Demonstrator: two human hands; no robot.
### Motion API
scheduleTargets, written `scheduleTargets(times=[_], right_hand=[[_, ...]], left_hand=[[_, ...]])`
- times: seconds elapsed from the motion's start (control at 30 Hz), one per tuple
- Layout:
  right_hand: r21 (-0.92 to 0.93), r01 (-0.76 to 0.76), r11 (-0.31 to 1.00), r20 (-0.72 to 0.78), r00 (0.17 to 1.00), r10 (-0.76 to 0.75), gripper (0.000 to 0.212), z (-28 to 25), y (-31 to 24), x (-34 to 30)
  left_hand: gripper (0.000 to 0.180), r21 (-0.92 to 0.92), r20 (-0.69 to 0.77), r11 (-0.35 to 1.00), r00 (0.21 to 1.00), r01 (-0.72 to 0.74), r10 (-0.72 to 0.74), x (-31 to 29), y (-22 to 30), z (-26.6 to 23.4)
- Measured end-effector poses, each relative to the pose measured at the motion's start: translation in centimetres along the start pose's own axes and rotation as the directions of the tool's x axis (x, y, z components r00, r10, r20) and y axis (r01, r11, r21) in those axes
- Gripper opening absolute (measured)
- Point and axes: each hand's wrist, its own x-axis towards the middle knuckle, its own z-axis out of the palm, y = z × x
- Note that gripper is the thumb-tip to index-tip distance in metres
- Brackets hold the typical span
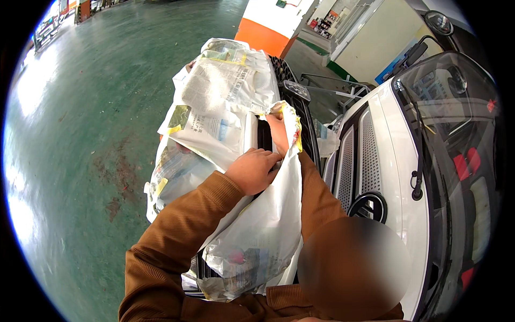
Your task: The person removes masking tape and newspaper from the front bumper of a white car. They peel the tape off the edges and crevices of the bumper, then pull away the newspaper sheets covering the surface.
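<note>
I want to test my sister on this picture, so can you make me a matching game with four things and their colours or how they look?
1. floor
2. cover
3. jacket sleeves
4. right hand

A. brown
B. partly hidden by a sheet's edge
C. green with a reddish patch
D. pale with newspaper print

Right pairs: 1-C, 2-D, 3-A, 4-B

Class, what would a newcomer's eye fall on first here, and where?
First, the pale newspaper sheets draped through the middle, with the left hand and right hand at a gap in them. Next, the white vehicle on the right and the glossy green floor on the left.
</note>
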Motion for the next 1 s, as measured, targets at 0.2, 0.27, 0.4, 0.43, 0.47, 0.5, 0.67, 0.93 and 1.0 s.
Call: scheduleTargets(times=[0.2, 0.27, 0.4, 0.43, 0.47, 0.5, 0.67, 0.93, 1.0], right_hand=[[0.07, 0.12, 0.99, 0.126, 0.984, -0.128, 0.03, -1.7, -1.0, -0.8], [0.076, 0.113, 0.991, 0.123, 0.985, -0.122, 0.033, -1.9, -1.2, -1.1], [0.178, 0.044, 0.983, 0.148, 0.986, -0.071, 0.031, -0.9, -1.3, 0.6], [0.233, 0.018, 0.972, 0.137, 0.989, -0.051, 0.031, -0.4, -1.4, 0.7], [0.216, -0.033, 0.976, 0.094, 0.995, 0.013, 0.029, -0.4, -1.4, 1.4], [0.242, -0.01, 0.97, 0.095, 0.995, -0.013, 0.027, -0.4, -1.2, 1.7], [0.25, 0.007, 0.968, 0.015, 1.0, -0.011, 0.012, -1.0, -0.8, 4.1], [0.07, -0.168, 0.983, 0.24, 0.96, 0.147, 0.025, -6.6, -6.5, 0.2], [0.258, -0.308, 0.916, 0.359, 0.911, 0.205, 0.029, -5.0, -11.5, -3.7]], left_hand=[[0.03, -0.02, -0.049, 0.999, 0.998, -0.036, 0.035, -0.2, -0.1, 0.0], [0.028, -0.022, -0.057, 0.998, 0.997, -0.05, 0.049, -0.2, -0.2, 0.1], [0.024, -0.027, -0.034, 0.999, 0.999, -0.042, 0.041, -0.2, -0.2, -0.3], [0.023, -0.035, -0.027, 0.999, 0.999, -0.032, 0.031, -0.3, 0.0, -0.7], [0.023, -0.077, -0.012, 0.997, 1.0, 0.004, -0.005, -0.2, 0.3, -1.1], [0.023, -0.118, 0.005, 0.992, 0.999, 0.04, -0.04, -0.2, 0.5, -1.4], [0.038, -0.454, 0.0, 0.874, 0.981, 0.172, -0.193, 0.6, 0.5, -0.9], [0.068, -0.886, 0.393, 0.19, 0.902, 0.423, -0.178, -4.2, 6.2, -6.0], [0.086, -0.861, 0.432, 0.269, 0.9, 0.43, -0.058, -7.2, 7.4, -8.7]])
